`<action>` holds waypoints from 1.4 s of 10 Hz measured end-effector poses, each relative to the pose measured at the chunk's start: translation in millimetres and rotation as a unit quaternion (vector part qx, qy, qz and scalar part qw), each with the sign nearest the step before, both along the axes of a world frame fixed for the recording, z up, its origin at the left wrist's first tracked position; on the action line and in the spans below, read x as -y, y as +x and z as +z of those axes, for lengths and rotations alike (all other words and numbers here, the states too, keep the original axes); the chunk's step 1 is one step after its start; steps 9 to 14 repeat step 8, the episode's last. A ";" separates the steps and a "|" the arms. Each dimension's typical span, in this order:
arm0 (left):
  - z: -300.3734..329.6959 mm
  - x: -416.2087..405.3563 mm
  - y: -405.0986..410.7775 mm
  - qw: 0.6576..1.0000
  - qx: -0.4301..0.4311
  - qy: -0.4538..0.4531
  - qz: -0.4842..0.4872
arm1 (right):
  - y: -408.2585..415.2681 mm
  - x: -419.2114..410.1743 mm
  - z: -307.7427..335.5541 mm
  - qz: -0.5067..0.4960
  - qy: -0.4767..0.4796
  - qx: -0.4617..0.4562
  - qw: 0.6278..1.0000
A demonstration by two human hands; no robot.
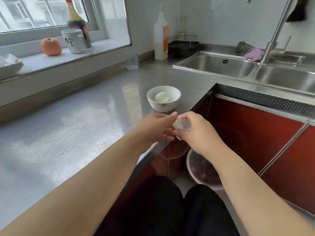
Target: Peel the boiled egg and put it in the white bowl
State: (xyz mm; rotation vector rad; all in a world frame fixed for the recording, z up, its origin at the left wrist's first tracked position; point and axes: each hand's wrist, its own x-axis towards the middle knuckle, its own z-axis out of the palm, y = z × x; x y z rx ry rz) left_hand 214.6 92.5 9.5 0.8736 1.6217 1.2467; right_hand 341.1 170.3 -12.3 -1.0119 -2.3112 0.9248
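Observation:
A peeled white egg (161,96) lies inside the white bowl (175,97) on the steel counter near its inner corner. Just in front of the bowl, over the counter's edge, my right hand (196,132) is closed around pale pieces of eggshell (181,125). My left hand (156,128) is beside it, palm turned toward the right hand, fingers apart and touching the shell pieces at the fingertips.
A steel double sink (247,68) with a tap lies at the right. A clear glass (132,60) and a white bottle (161,36) stand at the back. Mug (74,40) and apple (51,46) sit on the windowsill. A bin (202,169) stands on the floor below my hands.

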 end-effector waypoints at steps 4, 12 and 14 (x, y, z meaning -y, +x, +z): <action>-76.5 -71.8 67.4 0.981 -0.162 -0.073 -0.076 | 86.3 -139.6 -111.0 -0.166 -0.060 0.087 0.980; -114.9 -102.2 66.8 0.985 -0.134 -0.102 -0.046 | 82.6 -218.1 -231.7 -0.212 -0.145 0.201 0.945; -114.9 -102.2 66.8 0.985 -0.134 -0.102 -0.046 | 82.6 -218.1 -231.7 -0.212 -0.145 0.201 0.945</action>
